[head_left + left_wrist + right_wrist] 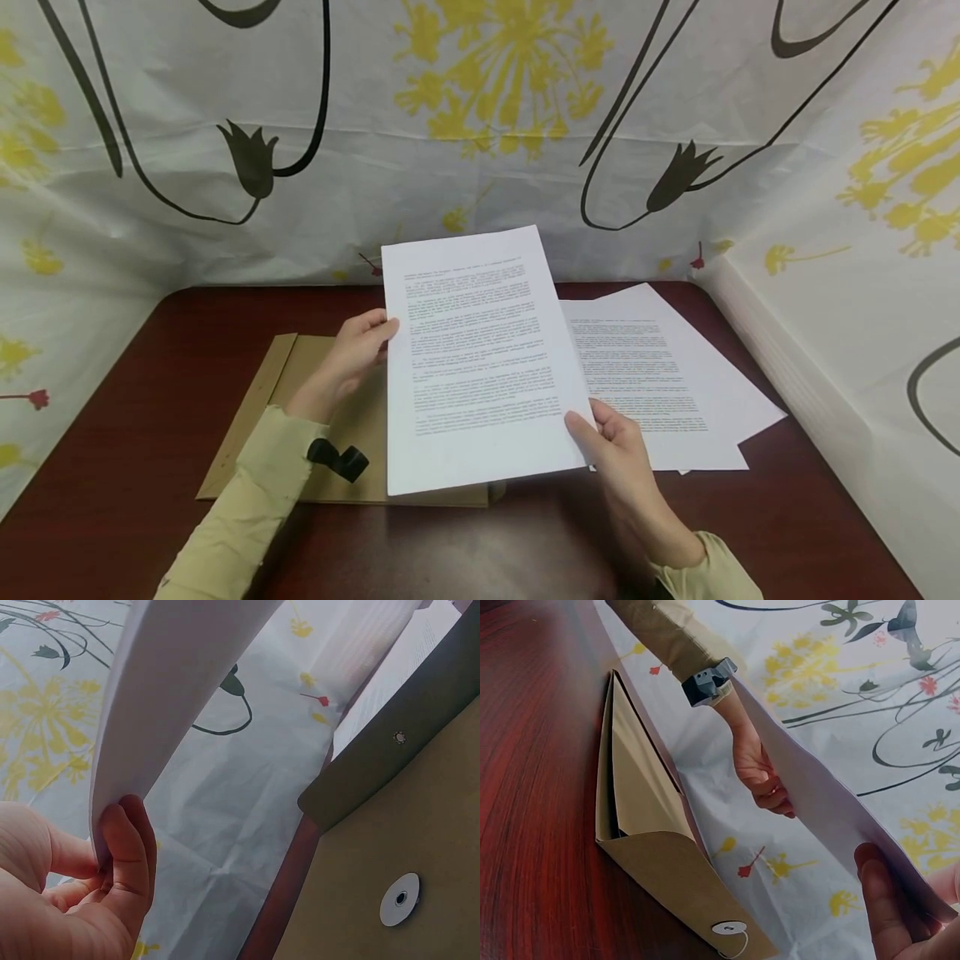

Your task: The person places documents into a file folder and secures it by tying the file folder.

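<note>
Between both hands, raised above the table, is a white printed paper [480, 358], its text facing the head camera. Whether it is one sheet or several, I cannot tell. My left hand [358, 346] pinches its left edge, thumb in front and fingers behind, as the left wrist view shows with the hand [97, 877]. My right hand [618, 450] grips the lower right corner with the thumb on the printed face. Below the paper lies a brown kraft document envelope [345, 467], partly hidden; in the right wrist view the envelope [645, 780] has its flap open and a white string button [729, 928].
Several more printed sheets [652, 375] lie loosely overlapping at the right of the dark red table [112, 467]. A white cloth [480, 183] with yellow and grey flowers stands behind and along the sides. A black camera [339, 460] sits on the left wrist.
</note>
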A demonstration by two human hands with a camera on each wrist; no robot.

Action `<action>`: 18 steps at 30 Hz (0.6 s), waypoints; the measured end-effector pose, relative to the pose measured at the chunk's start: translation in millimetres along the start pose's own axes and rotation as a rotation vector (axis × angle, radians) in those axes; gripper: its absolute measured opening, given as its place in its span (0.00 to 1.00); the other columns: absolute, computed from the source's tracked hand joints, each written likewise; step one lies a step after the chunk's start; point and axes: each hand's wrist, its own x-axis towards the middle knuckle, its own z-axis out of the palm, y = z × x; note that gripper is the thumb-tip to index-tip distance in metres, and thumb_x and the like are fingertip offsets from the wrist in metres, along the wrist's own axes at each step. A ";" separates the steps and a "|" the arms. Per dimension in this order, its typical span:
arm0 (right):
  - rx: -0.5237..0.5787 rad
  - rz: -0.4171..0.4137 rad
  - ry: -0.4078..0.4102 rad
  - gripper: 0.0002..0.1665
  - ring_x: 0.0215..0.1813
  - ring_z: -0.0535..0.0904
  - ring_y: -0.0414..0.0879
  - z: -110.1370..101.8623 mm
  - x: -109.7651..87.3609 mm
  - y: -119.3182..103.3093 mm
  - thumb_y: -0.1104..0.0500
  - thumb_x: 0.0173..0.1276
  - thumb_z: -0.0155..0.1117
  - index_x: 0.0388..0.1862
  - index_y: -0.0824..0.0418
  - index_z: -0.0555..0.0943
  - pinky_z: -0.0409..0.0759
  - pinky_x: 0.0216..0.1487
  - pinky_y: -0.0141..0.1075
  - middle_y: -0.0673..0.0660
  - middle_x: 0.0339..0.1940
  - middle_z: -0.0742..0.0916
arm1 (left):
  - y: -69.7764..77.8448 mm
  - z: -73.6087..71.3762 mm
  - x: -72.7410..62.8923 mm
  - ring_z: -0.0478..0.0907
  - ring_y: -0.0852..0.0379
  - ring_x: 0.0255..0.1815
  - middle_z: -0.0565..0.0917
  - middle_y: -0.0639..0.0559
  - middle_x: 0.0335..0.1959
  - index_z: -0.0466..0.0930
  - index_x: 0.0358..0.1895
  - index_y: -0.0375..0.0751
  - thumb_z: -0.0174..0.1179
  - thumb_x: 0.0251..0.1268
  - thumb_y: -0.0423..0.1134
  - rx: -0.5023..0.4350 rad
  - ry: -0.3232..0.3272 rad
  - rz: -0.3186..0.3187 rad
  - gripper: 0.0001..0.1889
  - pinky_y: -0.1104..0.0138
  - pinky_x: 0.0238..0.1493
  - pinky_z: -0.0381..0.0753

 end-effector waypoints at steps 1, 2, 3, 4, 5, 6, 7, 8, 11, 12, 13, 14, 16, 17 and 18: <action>0.002 0.003 -0.002 0.19 0.35 0.85 0.47 0.2 -0.2 -0.3 0.66 0.70 0.53 0.56 0.76 0.71 0.82 0.34 0.35 0.61 0.38 0.86 | 0.2 0.1 0.0 0.74 0.54 0.41 0.75 0.40 0.51 0.69 0.57 0.31 0.43 0.74 0.40 0.001 0.001 0.000 0.17 0.69 0.39 0.76; 0.003 0.007 -0.005 0.19 0.35 0.85 0.47 0.3 -0.6 -0.6 0.66 0.70 0.53 0.56 0.76 0.71 0.82 0.33 0.36 0.60 0.38 0.87 | 0.3 0.1 0.1 0.74 0.54 0.41 0.75 0.40 0.51 0.69 0.57 0.31 0.43 0.74 0.39 0.003 0.000 0.001 0.17 0.69 0.39 0.76; 0.007 0.014 -0.007 0.19 0.35 0.85 0.47 0.4 -0.8 -0.9 0.66 0.70 0.53 0.55 0.76 0.71 0.82 0.33 0.36 0.60 0.38 0.87 | 0.5 0.1 0.4 0.74 0.54 0.41 0.75 0.40 0.51 0.69 0.57 0.31 0.43 0.74 0.39 0.000 0.002 -0.002 0.17 0.70 0.39 0.76; 0.011 0.020 -0.010 0.19 0.34 0.85 0.47 0.7 -1.0 -0.9 0.66 0.70 0.53 0.55 0.76 0.71 0.82 0.33 0.36 0.59 0.37 0.87 | 0.4 0.0 0.6 0.74 0.54 0.41 0.75 0.40 0.51 0.69 0.57 0.31 0.43 0.74 0.39 0.001 0.002 -0.002 0.17 0.70 0.39 0.76; 0.011 0.026 -0.012 0.19 0.34 0.85 0.47 0.9 -1.2 -0.8 0.66 0.69 0.54 0.55 0.76 0.71 0.82 0.33 0.36 0.59 0.37 0.87 | 0.4 0.1 0.5 0.75 0.54 0.40 0.75 0.40 0.51 0.69 0.57 0.32 0.43 0.74 0.39 0.002 0.003 -0.004 0.17 0.70 0.38 0.76; 0.013 0.031 -0.015 0.19 0.34 0.85 0.47 1.1 -1.4 -0.7 0.65 0.69 0.54 0.55 0.76 0.71 0.82 0.33 0.36 0.58 0.36 0.87 | 0.3 0.1 0.6 0.75 0.55 0.40 0.75 0.40 0.51 0.69 0.58 0.32 0.43 0.74 0.40 0.006 0.004 -0.008 0.17 0.70 0.38 0.76; 0.015 0.038 -0.019 0.19 0.34 0.85 0.48 1.3 -1.5 -0.7 0.65 0.69 0.54 0.55 0.76 0.71 0.82 0.32 0.36 0.58 0.36 0.87 | 0.2 0.1 0.4 0.75 0.55 0.39 0.75 0.40 0.51 0.69 0.58 0.32 0.44 0.74 0.40 0.011 0.003 -0.009 0.17 0.70 0.38 0.76; 0.016 0.044 -0.023 0.19 0.34 0.85 0.48 1.5 -1.6 -0.7 0.65 0.69 0.55 0.55 0.76 0.71 0.82 0.32 0.36 0.58 0.36 0.87 | 0.0 0.1 0.4 0.75 0.55 0.38 0.75 0.40 0.50 0.69 0.58 0.32 0.44 0.74 0.40 0.014 0.005 -0.012 0.18 0.70 0.38 0.75; 0.010 0.050 -0.037 0.19 0.34 0.85 0.49 2.0 -1.5 -0.4 0.65 0.69 0.55 0.55 0.76 0.71 0.82 0.33 0.36 0.58 0.37 0.87 | -0.6 0.1 -0.1 0.75 0.57 0.36 0.76 0.41 0.49 0.69 0.58 0.32 0.44 0.74 0.40 0.028 0.013 -0.015 0.18 0.70 0.37 0.74; 0.013 0.051 -0.044 0.19 0.34 0.85 0.49 2.3 -1.4 -0.4 0.65 0.69 0.55 0.55 0.76 0.71 0.82 0.33 0.37 0.59 0.37 0.87 | -0.9 -0.1 0.0 0.75 0.57 0.35 0.76 0.41 0.48 0.69 0.58 0.32 0.44 0.74 0.40 0.030 0.016 -0.014 0.18 0.70 0.36 0.73; 0.011 0.053 -0.047 0.19 0.34 0.85 0.49 2.4 -1.3 -0.2 0.65 0.69 0.54 0.55 0.76 0.71 0.82 0.33 0.37 0.60 0.37 0.87 | -1.1 -0.2 0.1 0.74 0.57 0.35 0.76 0.41 0.48 0.69 0.58 0.31 0.44 0.74 0.40 0.033 0.017 -0.011 0.18 0.70 0.36 0.73; 0.007 0.052 -0.049 0.19 0.34 0.85 0.49 2.4 -1.3 -0.1 0.65 0.69 0.54 0.55 0.76 0.71 0.82 0.33 0.37 0.60 0.38 0.87 | -1.2 -0.3 0.2 0.74 0.57 0.35 0.76 0.41 0.48 0.69 0.58 0.31 0.44 0.74 0.40 0.033 0.020 -0.010 0.18 0.70 0.36 0.72; 0.004 0.061 -0.045 0.19 0.35 0.85 0.49 2.7 -1.3 0.1 0.65 0.69 0.54 0.55 0.75 0.71 0.82 0.33 0.37 0.60 0.38 0.87 | -1.4 -0.7 0.6 0.74 0.57 0.35 0.76 0.41 0.47 0.69 0.57 0.31 0.44 0.74 0.40 0.033 0.020 -0.007 0.18 0.70 0.36 0.72; 0.004 0.068 -0.042 0.19 0.35 0.85 0.49 2.7 -1.4 0.3 0.65 0.69 0.54 0.55 0.74 0.72 0.82 0.33 0.37 0.60 0.38 0.87 | -1.3 -0.6 0.6 0.74 0.57 0.35 0.76 0.41 0.48 0.69 0.57 0.31 0.44 0.74 0.40 0.032 0.018 -0.006 0.18 0.70 0.36 0.72; 0.001 0.071 -0.044 0.19 0.35 0.85 0.49 2.7 -1.6 0.3 0.65 0.69 0.54 0.56 0.74 0.71 0.82 0.33 0.37 0.61 0.39 0.87 | -1.3 -0.6 0.5 0.74 0.57 0.36 0.76 0.41 0.48 0.69 0.58 0.31 0.44 0.74 0.40 0.030 0.016 -0.007 0.18 0.70 0.36 0.72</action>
